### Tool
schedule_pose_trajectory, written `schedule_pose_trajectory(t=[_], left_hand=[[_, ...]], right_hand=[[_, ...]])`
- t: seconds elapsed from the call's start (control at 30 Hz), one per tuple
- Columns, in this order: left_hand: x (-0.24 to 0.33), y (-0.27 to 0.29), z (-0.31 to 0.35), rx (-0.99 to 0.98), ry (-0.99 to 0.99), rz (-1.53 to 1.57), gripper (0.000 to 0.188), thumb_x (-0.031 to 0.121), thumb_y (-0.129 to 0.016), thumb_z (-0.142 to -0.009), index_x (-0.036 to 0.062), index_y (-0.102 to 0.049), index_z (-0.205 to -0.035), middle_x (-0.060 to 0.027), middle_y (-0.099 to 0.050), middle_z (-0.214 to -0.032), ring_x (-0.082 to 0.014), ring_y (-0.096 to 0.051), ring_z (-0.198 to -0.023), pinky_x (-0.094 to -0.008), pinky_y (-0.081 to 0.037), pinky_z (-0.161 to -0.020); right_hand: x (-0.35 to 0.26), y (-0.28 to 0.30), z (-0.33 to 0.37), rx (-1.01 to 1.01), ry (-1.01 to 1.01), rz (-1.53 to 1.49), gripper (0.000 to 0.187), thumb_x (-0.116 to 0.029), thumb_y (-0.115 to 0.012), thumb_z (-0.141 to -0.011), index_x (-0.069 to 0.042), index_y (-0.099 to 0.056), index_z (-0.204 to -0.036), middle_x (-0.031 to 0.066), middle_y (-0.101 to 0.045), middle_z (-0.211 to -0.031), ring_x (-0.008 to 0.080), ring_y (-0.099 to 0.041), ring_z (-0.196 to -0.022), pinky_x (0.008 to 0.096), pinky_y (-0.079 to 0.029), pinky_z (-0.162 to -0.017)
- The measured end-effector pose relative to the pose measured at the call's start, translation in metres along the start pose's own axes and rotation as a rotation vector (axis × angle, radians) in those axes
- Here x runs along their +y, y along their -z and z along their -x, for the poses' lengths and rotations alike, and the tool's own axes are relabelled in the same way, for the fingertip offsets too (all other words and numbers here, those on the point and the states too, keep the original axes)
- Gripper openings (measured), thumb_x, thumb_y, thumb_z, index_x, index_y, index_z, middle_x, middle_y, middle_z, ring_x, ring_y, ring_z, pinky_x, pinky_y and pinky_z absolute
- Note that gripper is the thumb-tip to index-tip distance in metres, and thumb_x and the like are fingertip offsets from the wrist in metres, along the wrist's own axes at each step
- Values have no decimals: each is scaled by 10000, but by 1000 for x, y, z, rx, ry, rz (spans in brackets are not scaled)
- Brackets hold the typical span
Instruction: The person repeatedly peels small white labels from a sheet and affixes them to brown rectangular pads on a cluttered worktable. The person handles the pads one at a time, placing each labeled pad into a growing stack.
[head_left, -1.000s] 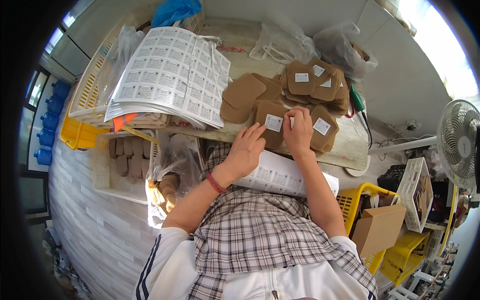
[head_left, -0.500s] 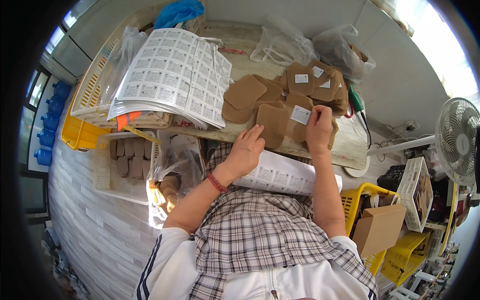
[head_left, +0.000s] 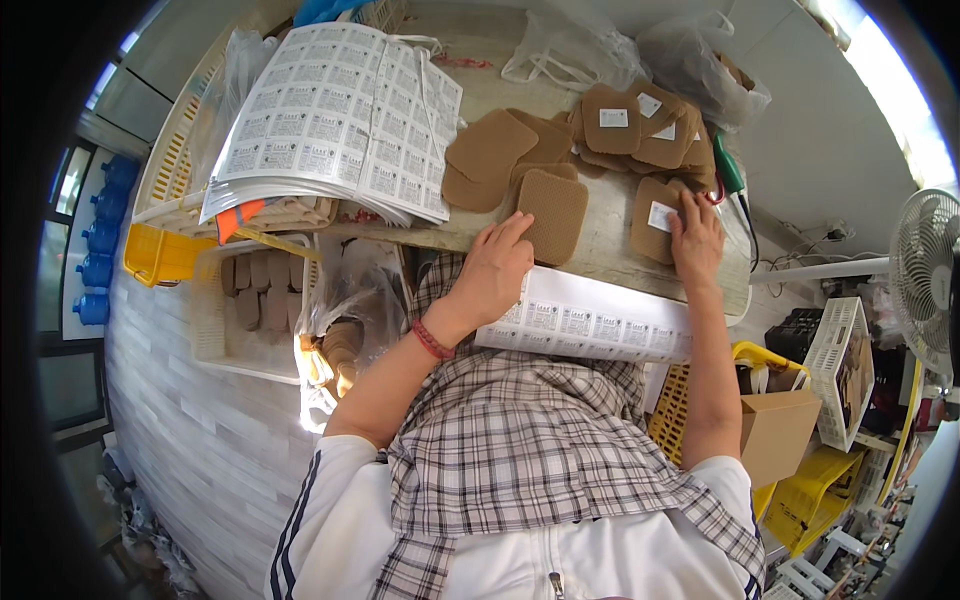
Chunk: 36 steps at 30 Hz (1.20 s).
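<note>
My left hand (head_left: 490, 272) lies with outstretched fingers against the left edge of a brown, rounded-square fabric pad (head_left: 554, 218) near the table's front edge. My right hand (head_left: 697, 240) rests at the right on another brown pad (head_left: 650, 238), which carries a white sticker (head_left: 663, 216); its thumb touches the sticker and its fingers are apart. Plain brown pads (head_left: 492, 142) overlap behind my left hand. Farther back, a pile of pads with white stickers (head_left: 612, 118) lies at the right. Across my lap is a sheet of printed stickers (head_left: 590, 322).
A thick stack of sticker sheets (head_left: 310, 110) covers the table's left side. Clear plastic bags (head_left: 700, 70) lie at the back. Green-handled tool (head_left: 728, 165) with a cord sits at the right edge. Crates (head_left: 210, 330) stand at left; a cardboard box (head_left: 778, 432) and fan (head_left: 915, 285) at right.
My right hand has carried the stickered pad rightward, away from the plain pad, and its fingers have spread. My left hand stays by the plain pad. The view has shifted slightly.
</note>
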<state>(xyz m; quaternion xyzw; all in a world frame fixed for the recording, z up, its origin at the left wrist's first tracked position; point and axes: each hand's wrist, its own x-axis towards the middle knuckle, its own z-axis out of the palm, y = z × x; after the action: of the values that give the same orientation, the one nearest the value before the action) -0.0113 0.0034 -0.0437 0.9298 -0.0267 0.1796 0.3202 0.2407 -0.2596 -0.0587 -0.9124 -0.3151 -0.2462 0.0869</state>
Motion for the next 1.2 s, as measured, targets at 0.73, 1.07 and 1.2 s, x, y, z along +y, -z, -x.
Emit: schedule_pose_trajectory(t=[0.73,1.07,1.2], left_hand=[[1,45,37,-96,808,772,180,127,-638,-986,0,-735,-1069,3,-694,-806,-31,-545,-565,-194,-440,-501],[2,31,42,107,259,270,166,100,-665,-953,-4,-692,-1080,-47,-712,-830,-90,-621,-695,-250,-506,-624],[11,32,38,100,287,466,162,75,-693,-917,-10,-698,-1054,-74,-719,-839,-123,-649,-757,-268,-514,-686]], right_hand=[[-195,66,62,16,321,-722,262,-52,-782,-775,-107,-763,-1030,48,-694,-951,235,-663,-840,344,-525,-722],[-204,63,67,-184,-38,-1025,297,-6,-813,-757,-83,-751,-1038,67,-670,-933,241,-669,-823,334,-549,-664],[-206,61,70,-217,-54,-1108,274,1,-809,-772,-82,-752,-1027,64,-661,-916,221,-667,-792,321,-549,-639]])
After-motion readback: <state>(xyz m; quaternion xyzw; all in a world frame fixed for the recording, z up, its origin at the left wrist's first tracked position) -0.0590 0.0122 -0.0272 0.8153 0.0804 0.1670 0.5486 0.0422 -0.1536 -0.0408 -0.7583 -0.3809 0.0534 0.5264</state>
